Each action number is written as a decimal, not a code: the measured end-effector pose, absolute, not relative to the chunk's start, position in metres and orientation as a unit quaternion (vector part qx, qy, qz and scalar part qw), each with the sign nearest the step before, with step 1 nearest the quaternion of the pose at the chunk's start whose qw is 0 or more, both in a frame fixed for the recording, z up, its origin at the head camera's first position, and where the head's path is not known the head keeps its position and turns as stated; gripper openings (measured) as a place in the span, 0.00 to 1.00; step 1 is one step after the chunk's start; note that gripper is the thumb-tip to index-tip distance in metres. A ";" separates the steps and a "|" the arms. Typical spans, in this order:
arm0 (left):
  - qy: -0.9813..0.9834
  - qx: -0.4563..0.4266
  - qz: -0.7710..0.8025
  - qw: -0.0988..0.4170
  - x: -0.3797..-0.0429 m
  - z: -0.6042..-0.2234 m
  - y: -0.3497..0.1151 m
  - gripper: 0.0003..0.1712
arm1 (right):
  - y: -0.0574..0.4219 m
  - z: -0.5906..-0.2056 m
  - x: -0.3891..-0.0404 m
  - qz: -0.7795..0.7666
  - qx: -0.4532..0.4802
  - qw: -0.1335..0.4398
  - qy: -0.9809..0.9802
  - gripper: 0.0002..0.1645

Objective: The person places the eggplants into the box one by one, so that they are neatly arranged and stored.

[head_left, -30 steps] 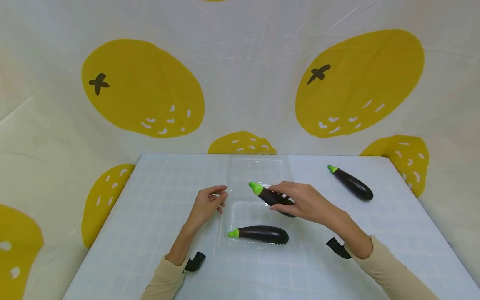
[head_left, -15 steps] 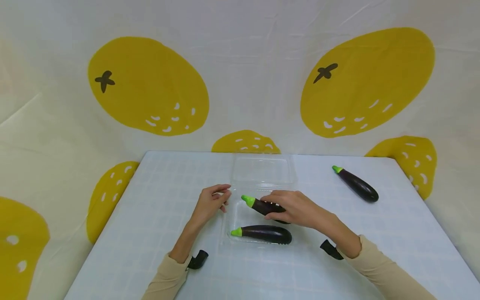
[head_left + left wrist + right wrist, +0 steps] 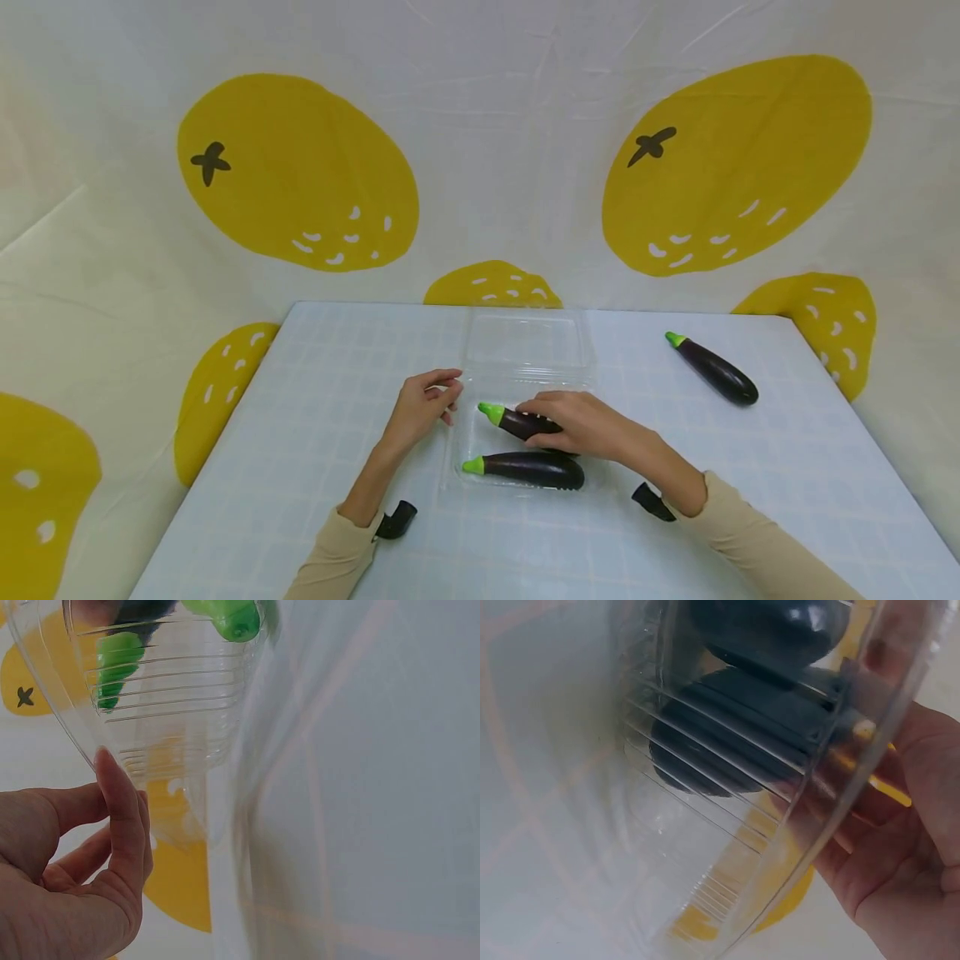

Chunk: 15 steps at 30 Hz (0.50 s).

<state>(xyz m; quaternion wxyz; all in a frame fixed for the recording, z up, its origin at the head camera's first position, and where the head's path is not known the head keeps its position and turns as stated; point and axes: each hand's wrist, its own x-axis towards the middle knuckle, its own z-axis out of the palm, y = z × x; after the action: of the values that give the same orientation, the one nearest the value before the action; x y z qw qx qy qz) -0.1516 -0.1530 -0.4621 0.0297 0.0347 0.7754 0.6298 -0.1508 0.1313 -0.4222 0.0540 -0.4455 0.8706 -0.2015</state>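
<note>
A clear plastic clamshell container point(image 3: 468, 429) lies with its lid point(image 3: 528, 340) folded back on the table. Inside, a dark eggplant point(image 3: 534, 470) with a green stem end lies along the near side. My right hand point(image 3: 581, 421) holds a second eggplant point(image 3: 517, 423) over the far half of the base, fingers on its far side and thumb on the near side. Through the clear wall in the right wrist view, the rounded ends of both eggplants show. At the left rim is my left hand point(image 3: 422, 408), fingers loosely bent, one fingertip right at the rim in the left wrist view.
A third eggplant point(image 3: 712, 369) lies on the table at the back right. The pale checked table point(image 3: 352, 350) meets a hanging cloth point(image 3: 510, 167) printed with yellow fruit behind it. Black wrist mounts point(image 3: 396, 520) sit under the sleeves.
My right hand has moved down and slightly left, bringing its eggplant lower into the container, behind the first one. The left hand stays at the left rim. The view shifted slightly.
</note>
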 end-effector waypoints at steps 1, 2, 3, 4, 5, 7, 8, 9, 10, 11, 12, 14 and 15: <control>0.776 0.035 0.629 0.029 -0.152 -0.462 -0.153 0.19 | 0.131 -0.423 -0.151 -0.202 -0.442 0.060 0.872 0.25; 0.776 0.036 0.629 0.028 -0.151 -0.462 -0.153 0.19 | 0.130 -0.423 -0.151 -0.202 -0.438 0.066 0.873 0.24; 0.777 0.036 0.628 0.028 -0.151 -0.462 -0.153 0.19 | 0.130 -0.424 -0.151 -0.202 -0.435 0.072 0.874 0.24; 0.778 0.036 0.627 0.027 -0.151 -0.462 -0.153 0.19 | 0.129 -0.425 -0.151 -0.201 -0.433 0.078 0.875 0.24; 0.778 0.036 0.627 0.026 -0.151 -0.462 -0.153 0.19 | 0.129 -0.425 -0.152 -0.200 -0.431 0.083 0.876 0.24; 0.777 0.035 0.628 0.027 -0.151 -0.463 -0.153 0.19 | 0.128 -0.427 -0.152 -0.200 -0.428 0.094 0.876 0.23; 0.776 0.035 0.629 0.027 -0.151 -0.463 -0.153 0.19 | 0.127 -0.428 -0.152 -0.199 -0.429 0.098 0.876 0.23; 0.776 0.035 0.629 0.028 -0.151 -0.463 -0.153 0.19 | 0.127 -0.428 -0.152 -0.199 -0.430 0.101 0.875 0.22; 0.775 0.035 0.630 0.028 -0.151 -0.463 -0.153 0.19 | 0.126 -0.429 -0.152 -0.198 -0.431 0.104 0.874 0.21; 0.774 0.034 0.632 0.029 -0.151 -0.463 -0.153 0.19 | 0.126 -0.429 -0.152 -0.198 -0.432 0.106 0.873 0.21; 0.773 0.034 0.633 0.030 -0.151 -0.463 -0.153 0.19 | 0.126 -0.430 -0.152 -0.198 -0.434 0.107 0.872 0.20; 0.773 0.033 0.633 0.032 -0.151 -0.462 -0.153 0.19 | 0.126 -0.431 -0.152 -0.198 -0.437 0.111 0.871 0.19; 0.773 0.033 0.633 0.032 -0.151 -0.462 -0.153 0.19 | 0.126 -0.431 -0.152 -0.199 -0.437 0.113 0.870 0.19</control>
<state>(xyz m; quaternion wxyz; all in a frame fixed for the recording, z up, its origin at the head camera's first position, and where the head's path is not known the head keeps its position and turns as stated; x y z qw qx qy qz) -0.1511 -0.1529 -0.4624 0.0316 0.0325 0.7731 0.6327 -0.1517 0.1263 -0.4311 0.1128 -0.4367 0.8700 -0.1991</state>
